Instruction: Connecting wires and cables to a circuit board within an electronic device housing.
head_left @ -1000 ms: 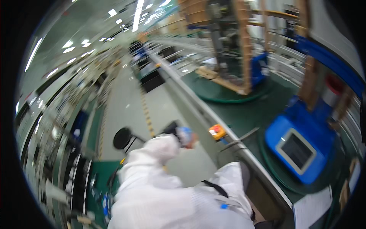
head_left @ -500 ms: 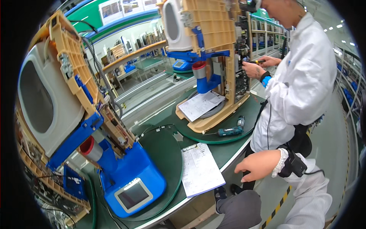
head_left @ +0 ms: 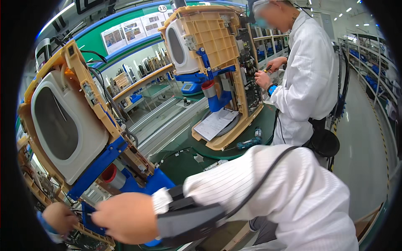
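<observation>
A tall beige-framed machine (head_left: 90, 88) with a grey-and-white oval panel (head_left: 56, 121) stands at my left. Low on it, my left hand (head_left: 60, 218), blue band at the wrist, has curled fingers close to a blue bracket (head_left: 87, 214). My right hand (head_left: 127, 217) reaches across from the right, its fingers bent together at the bracket's other side. Both hands look closed; blur hides what they pinch. A dark device is strapped to my right wrist. Behind that hand are a red-rimmed cup (head_left: 109, 173) and the machine's blue base (head_left: 161, 180).
A second beige machine (head_left: 215, 33) stands farther back on a green turntable, papers (head_left: 215, 123) at its foot. A teal power screwdriver (head_left: 249, 143) lies beside it. At right, a person in a white coat (head_left: 307, 71) works on that machine with a hand tool. Shelving lines the aisle.
My right hand has swung far left, from above my lap to the blue bracket. My left hand has come into view there. The view has shifted, and my right arm now covers the clipboard.
</observation>
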Demonstrator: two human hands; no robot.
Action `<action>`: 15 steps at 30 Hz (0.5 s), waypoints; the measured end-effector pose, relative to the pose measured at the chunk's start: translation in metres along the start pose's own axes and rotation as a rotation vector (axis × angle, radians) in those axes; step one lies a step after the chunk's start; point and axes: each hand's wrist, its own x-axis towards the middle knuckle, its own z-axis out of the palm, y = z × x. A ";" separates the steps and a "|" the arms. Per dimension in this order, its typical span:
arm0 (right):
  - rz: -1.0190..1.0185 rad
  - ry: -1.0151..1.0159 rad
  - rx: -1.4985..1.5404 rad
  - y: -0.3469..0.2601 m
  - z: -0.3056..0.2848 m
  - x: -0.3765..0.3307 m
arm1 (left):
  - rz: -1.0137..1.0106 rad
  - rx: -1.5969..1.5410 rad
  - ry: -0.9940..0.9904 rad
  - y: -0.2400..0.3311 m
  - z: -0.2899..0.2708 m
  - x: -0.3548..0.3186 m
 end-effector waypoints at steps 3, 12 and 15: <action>-0.265 0.368 0.100 -0.019 0.032 0.043 | -0.040 -0.164 0.014 -0.020 0.018 -0.029; 0.189 0.326 -0.269 -0.022 0.029 0.092 | 0.032 -0.406 0.280 -0.031 0.028 -0.027; 0.244 0.360 -0.309 -0.014 0.032 0.080 | 0.170 -0.498 0.516 -0.035 0.028 -0.014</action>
